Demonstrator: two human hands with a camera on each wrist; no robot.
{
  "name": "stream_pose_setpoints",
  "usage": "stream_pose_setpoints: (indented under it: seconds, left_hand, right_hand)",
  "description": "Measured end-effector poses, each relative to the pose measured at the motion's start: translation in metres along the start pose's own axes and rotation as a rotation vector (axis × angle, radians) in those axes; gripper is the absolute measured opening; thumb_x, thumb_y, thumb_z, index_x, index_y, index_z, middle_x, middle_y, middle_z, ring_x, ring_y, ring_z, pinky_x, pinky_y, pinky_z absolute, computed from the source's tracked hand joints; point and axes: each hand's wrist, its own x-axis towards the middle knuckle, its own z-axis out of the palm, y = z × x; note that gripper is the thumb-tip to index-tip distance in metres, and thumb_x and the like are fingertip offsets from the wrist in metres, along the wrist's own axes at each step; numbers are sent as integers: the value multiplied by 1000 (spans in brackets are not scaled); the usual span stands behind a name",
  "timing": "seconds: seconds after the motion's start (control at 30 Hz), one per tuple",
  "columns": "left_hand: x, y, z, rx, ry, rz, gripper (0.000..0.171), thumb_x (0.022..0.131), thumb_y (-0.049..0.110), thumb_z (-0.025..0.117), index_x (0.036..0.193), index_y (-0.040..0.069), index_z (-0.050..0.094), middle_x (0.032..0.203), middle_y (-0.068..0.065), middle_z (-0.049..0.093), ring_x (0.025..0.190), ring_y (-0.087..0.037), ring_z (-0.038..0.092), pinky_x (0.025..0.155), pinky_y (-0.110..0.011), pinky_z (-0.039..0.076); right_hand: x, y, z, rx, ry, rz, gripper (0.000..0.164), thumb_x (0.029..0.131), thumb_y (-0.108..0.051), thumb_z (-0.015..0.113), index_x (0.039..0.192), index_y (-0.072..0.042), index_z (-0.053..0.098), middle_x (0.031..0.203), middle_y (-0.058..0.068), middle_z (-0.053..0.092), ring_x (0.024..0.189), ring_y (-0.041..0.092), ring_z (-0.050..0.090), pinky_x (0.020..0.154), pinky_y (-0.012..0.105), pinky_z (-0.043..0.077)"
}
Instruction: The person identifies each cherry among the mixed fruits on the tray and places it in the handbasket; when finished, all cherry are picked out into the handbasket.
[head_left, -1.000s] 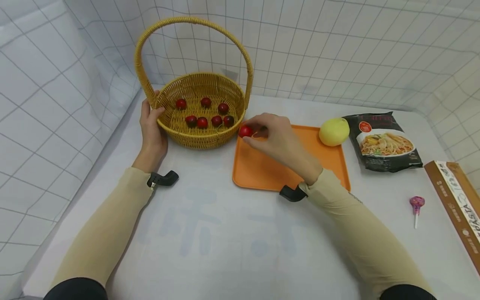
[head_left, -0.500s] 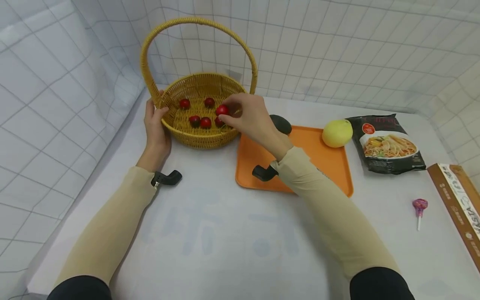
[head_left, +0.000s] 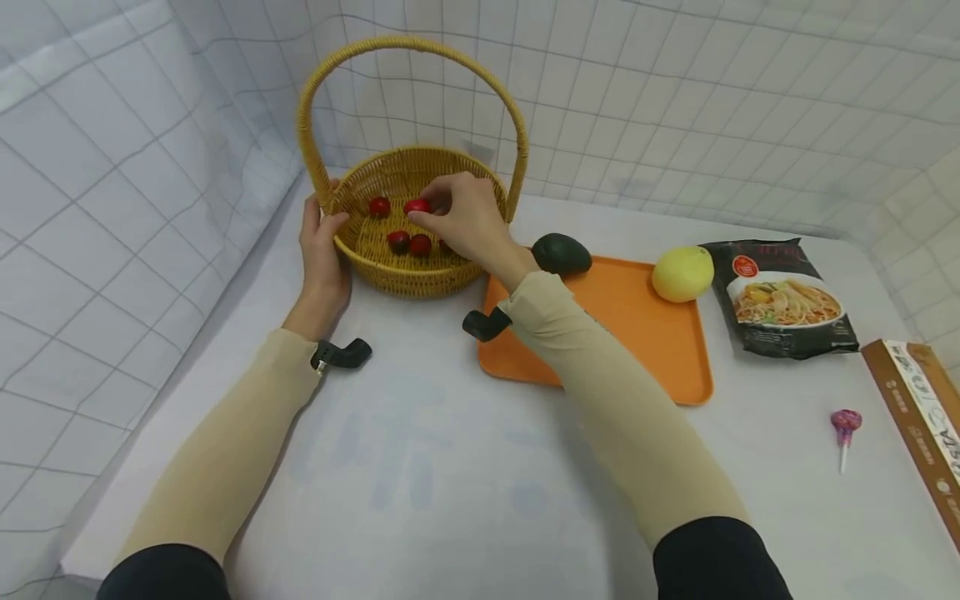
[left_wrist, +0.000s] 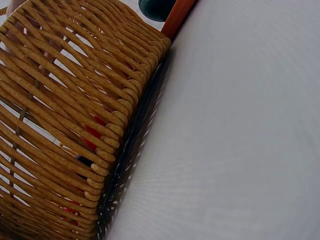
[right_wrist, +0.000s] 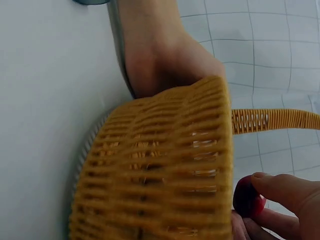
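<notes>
A yellow wicker basket (head_left: pixel 411 279) with a tall arched handle stands at the back left in the head view. My left hand (head_left: pixel 322 254) grips its left rim, thumb over the edge and fingers outside. Above the inside of the basket, my right hand (head_left: pixel 468 217) pinches a red cherry (head_left: pixel 417 206) between thumb and fingers; the right wrist view shows this cherry (right_wrist: pixel 248 196) just past the rim. Several more cherries lie on the basket floor, one cherry (head_left: pixel 379 207) at the left. Part of the floor is hidden behind my right hand.
Right of the basket lies an orange tray (head_left: pixel 645 333), with a dark green avocado (head_left: pixel 561 254) at its back left corner and a yellow round fruit (head_left: pixel 682 273) at its back right. Beyond are a black noodle packet (head_left: pixel 783 300), a lollipop (head_left: pixel 846 425) and a long pasta box (head_left: pixel 918 425).
My right hand has moved left with the cherry, from beside the basket's right rim to over its inside. The avocado has come into sight behind it. My left hand keeps its hold.
</notes>
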Motion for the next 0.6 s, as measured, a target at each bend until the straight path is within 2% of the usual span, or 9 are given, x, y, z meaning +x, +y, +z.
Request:
stream_pose_setpoints:
  seconds: [0.2,0.33,0.47,0.6]
  left_hand:
    - [-1,-3,5,14,-18,7,51,100,16,53,151,22,52,156,1,48,147,-17,42,124,-32,30]
    - [-2,-6,9,18,-20,12,52,100,16,52,152,22,51,156,1,47,147,-18,42,124,-33,30]
    - [-2,-7,15,7,-25,-7,51,100,15,52,150,25,54,156,2,47,147,-16,42,121,-30,31]
    - [-1,-7,19,0,-21,0,52,98,14,52,149,24,55,154,1,50,145,-17,43,119,-30,32]
  right_hand:
    - [12,-8,4,-43,3,36,30,97,-29,77,117,-7,78,106,5,79,92,12,71,83,22,54]
    - [16,-11,2,-81,-17,85,35,99,-30,75,124,-5,75,114,7,77,101,15,71,89,25,55]
    - [9,-8,-4,-106,-74,105,38,101,-29,72,129,-3,72,121,9,75,109,17,70,94,27,55]
    - [-6,1,-16,-93,-70,59,35,101,-26,71,126,-2,73,119,10,76,106,19,72,93,28,56]
